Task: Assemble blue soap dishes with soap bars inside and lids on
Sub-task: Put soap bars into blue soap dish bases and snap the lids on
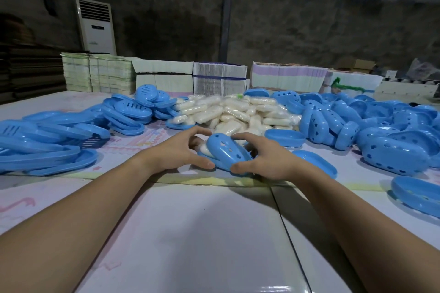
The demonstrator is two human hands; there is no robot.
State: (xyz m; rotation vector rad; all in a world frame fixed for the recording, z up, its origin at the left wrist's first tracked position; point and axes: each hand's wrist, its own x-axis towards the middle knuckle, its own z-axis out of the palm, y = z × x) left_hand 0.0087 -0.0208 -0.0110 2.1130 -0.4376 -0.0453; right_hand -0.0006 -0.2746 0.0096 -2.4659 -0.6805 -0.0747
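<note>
At the table's middle a blue lid with heart-shaped holes sits tilted over a blue dish base that holds a white wrapped soap bar. My left hand curls round the left end of the base and soap. My right hand grips the lid's right side, thumb at its near edge. Behind them lies a pile of wrapped soap bars.
Blue slotted trays are heaped at the left. Perforated blue lids are heaped at the right, with loose bases near my right hand. Stacks of flat cartons line the table's far edge. White tabletop lies in front.
</note>
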